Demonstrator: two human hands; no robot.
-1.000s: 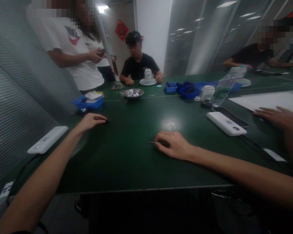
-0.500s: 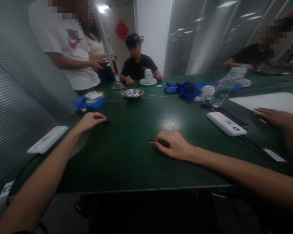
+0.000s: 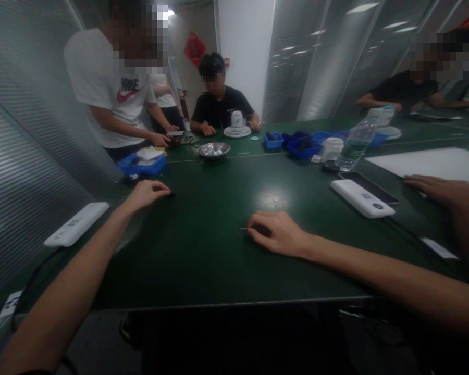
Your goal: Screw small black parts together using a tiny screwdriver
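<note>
My left hand rests on the green table, its fingers pinched together on a small dark piece; what kind of thing that is I cannot make out. Nearer to me, my right hand lies on its side with the fingers closed in a pinch. A thin, pale, needle-like pin sticks out to the left from its fingertips. The rest of the pin is hidden by the fingers. The two hands are well apart, with bare tabletop between them.
White power banks lie to both sides, with a phone at the right. A bottle, blue trays and a metal bowl stand farther back. A co-worker's hand rests at the right; other people are around the table.
Both my hands stay where they were. The standing person in the white shirt has leaned in, and their hands have come down toward the table behind the left blue tray.
</note>
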